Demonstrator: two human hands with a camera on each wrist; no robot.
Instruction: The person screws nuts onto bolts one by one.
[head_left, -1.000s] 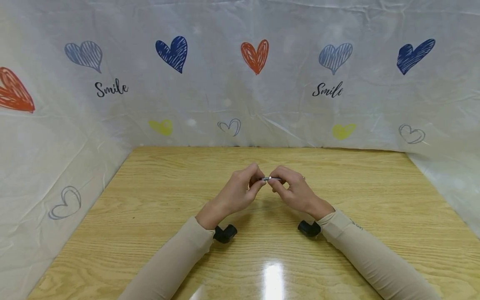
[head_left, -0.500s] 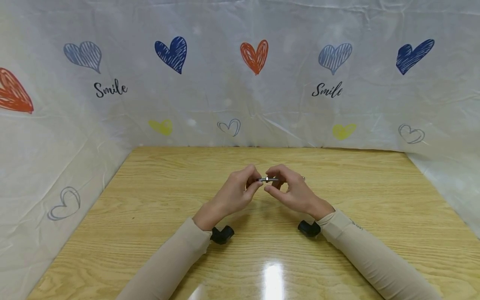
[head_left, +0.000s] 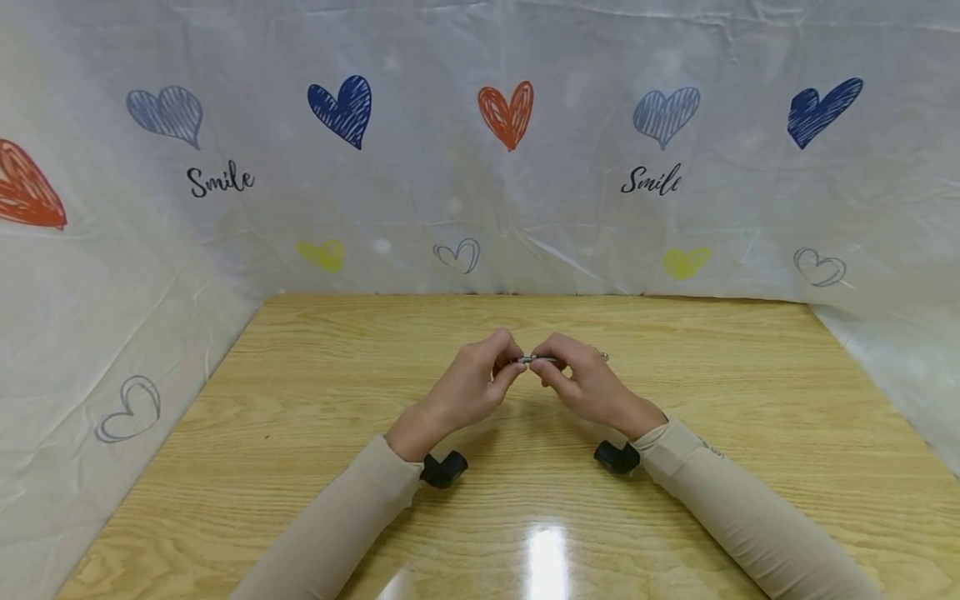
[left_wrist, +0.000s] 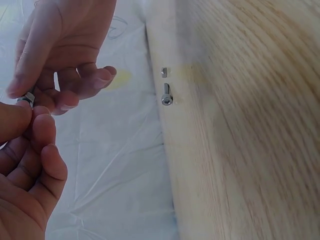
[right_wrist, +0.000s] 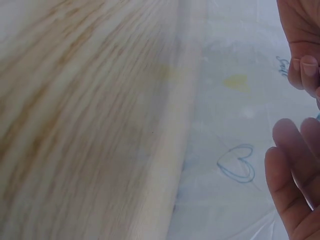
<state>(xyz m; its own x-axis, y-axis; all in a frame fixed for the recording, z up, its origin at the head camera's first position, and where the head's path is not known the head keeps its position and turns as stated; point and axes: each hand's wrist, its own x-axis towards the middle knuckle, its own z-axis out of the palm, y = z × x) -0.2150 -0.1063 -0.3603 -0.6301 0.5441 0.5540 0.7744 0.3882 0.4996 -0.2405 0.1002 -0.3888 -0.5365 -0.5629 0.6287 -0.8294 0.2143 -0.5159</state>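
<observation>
My left hand (head_left: 468, 382) pinches one end of a small metal bolt (head_left: 522, 360), held level above the table. From the other side, my right hand (head_left: 592, 390) pinches the nut on its shank with thumb and forefinger. In the left wrist view a piece of the nut (left_wrist: 27, 98) shows between both hands' fingertips; the rest is covered by fingers. The right wrist view catches only the other fingers (right_wrist: 285, 172) of my right hand, loosely bent.
A second socket-head bolt (left_wrist: 167, 95) and a loose nut (left_wrist: 164, 72) lie on the wooden table (head_left: 337, 367), largely hidden behind my right hand in the head view. Black wrist mounts (head_left: 444, 471) sit under both sleeves. A white sheet (head_left: 405, 192) printed with hearts hangs behind.
Half a second ago my right thumb and forefinger were spread apart, baring the nut on the shank. They have closed back on it. The left hand keeps its pinch, shifted slightly left.
</observation>
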